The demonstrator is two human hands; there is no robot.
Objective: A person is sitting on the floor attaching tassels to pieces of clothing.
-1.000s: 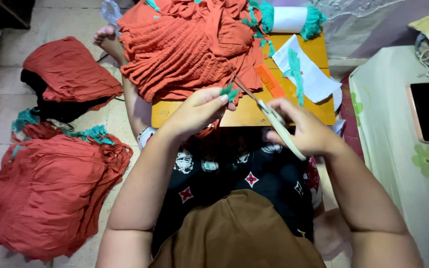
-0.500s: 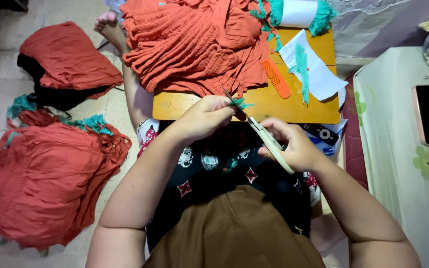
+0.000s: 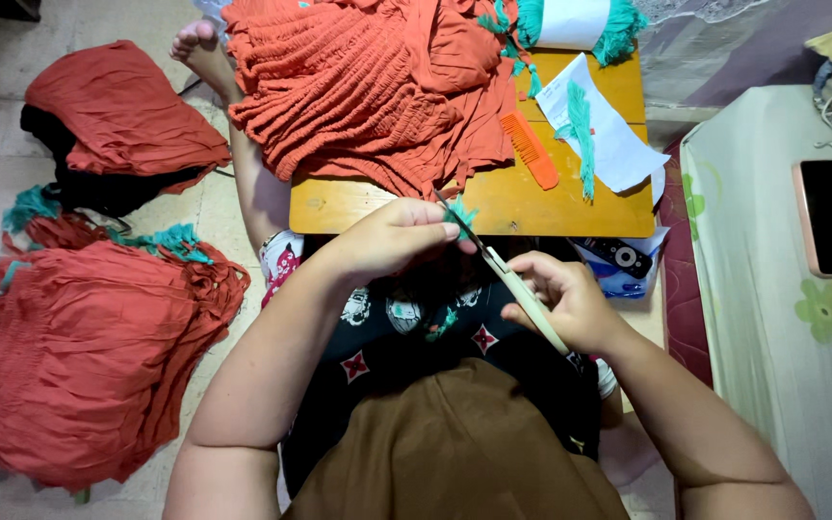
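Just beyond left hand grip, teal tassel, scissors touching

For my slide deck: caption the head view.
Left hand pinches teal tassel while right hand works scissors beside orange garments.

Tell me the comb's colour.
Orange; the comb lies on the wooden table, clear in the head view.
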